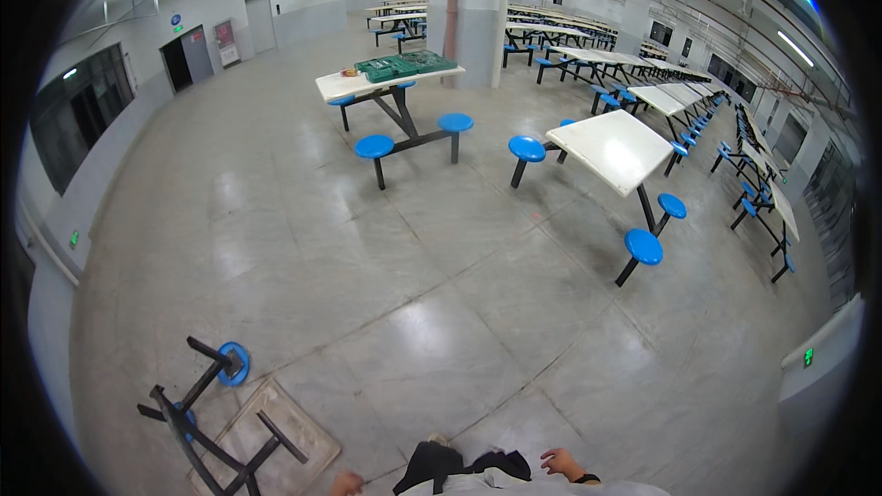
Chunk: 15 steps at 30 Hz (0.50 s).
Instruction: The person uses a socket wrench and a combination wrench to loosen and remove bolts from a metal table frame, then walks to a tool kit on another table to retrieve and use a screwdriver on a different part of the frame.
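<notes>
My left hand (347,483) shows at the lower edge, small and cut off, its fingers not clear. The overturned table frame (220,450), with black legs and blue round seats, is the nearest thing to it. The frame's pale square top (292,422) lies against the floor. My right hand (560,463) hangs to the right of my body with its fingers apart and nothing in them. A dark band (588,479) circles that wrist. Both hands are clear of any furniture.
Ahead stands a white table (340,87) with green crates (404,64) on it, beside a pillar (476,18). To its right is a white table (611,147) with blue stools (643,246). Rows of tables (680,96) stretch far back. An open doorway (179,60) is at the left wall.
</notes>
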### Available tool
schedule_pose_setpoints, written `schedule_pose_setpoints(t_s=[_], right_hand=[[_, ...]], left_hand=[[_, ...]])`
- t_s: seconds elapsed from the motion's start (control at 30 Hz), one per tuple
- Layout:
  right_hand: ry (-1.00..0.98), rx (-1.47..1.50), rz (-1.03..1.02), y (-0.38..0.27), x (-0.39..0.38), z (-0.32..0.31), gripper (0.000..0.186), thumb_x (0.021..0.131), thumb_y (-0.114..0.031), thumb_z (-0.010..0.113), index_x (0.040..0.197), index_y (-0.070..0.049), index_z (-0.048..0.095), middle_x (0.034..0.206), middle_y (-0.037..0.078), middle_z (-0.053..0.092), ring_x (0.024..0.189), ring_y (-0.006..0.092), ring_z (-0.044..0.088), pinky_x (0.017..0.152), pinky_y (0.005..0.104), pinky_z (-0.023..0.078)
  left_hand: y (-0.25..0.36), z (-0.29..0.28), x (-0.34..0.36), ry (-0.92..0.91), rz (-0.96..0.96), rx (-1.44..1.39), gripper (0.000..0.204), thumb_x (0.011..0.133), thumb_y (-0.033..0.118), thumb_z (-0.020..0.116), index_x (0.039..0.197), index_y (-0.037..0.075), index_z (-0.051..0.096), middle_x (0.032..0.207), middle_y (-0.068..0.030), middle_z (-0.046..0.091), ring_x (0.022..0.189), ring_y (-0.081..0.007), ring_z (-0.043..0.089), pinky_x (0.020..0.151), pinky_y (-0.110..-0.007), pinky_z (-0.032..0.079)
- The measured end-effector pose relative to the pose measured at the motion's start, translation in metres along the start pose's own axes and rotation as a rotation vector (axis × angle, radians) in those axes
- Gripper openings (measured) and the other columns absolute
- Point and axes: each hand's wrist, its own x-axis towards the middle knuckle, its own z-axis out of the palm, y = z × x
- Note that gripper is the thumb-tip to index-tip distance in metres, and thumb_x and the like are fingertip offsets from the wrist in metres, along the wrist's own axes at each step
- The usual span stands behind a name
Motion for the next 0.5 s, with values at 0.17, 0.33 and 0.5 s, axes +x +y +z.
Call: schedule_pose_setpoints(t_s=[0.17, 0.33, 0.5], right_hand=[[0.332, 0.589, -0.101, -0.093, 0.115, -0.076, 0.033, 0.077, 0.009, 0.051, 0.104, 0.001, 0.07, 0.088, 0.011, 0.073, 0.07, 0.0208, 0.07, 0.06, 0.0336, 0.059], [0.093, 0.217, 0.062, -0.163, 0.261, -0.159, 0.024, 0.088, -0.013, 0.06, 0.109, -0.005, 0.069, 0.096, 0.008, 0.072, 0.078, 0.0182, 0.07, 0.059, 0.0332, 0.055], [-0.147, 0.026, 0.174, -0.279, 0.431, -0.285, 0.025, 0.092, -0.027, 0.056, 0.104, -0.008, 0.068, 0.091, 0.006, 0.072, 0.071, 0.0164, 0.07, 0.057, 0.0335, 0.055]], left_hand=[[0.29, -0.179, 0.05, 0.271, 0.662, -0.161, 0.02, 0.083, 0.018, 0.062, 0.098, 0.006, 0.069, 0.071, -0.0087, 0.069, 0.056, -0.0199, 0.064, 0.054, -0.036, 0.051], [0.488, -0.32, 0.129, 0.518, 1.033, -0.133, 0.02, 0.084, 0.016, 0.063, 0.099, 0.005, 0.069, 0.079, -0.0095, 0.071, 0.059, -0.0201, 0.067, 0.057, -0.034, 0.053], [0.507, -0.395, 0.227, 0.317, 0.555, -0.416, 0.02, 0.087, 0.02, 0.063, 0.094, 0.002, 0.068, 0.07, -0.0077, 0.068, 0.058, -0.0163, 0.066, 0.056, -0.03, 0.053]])
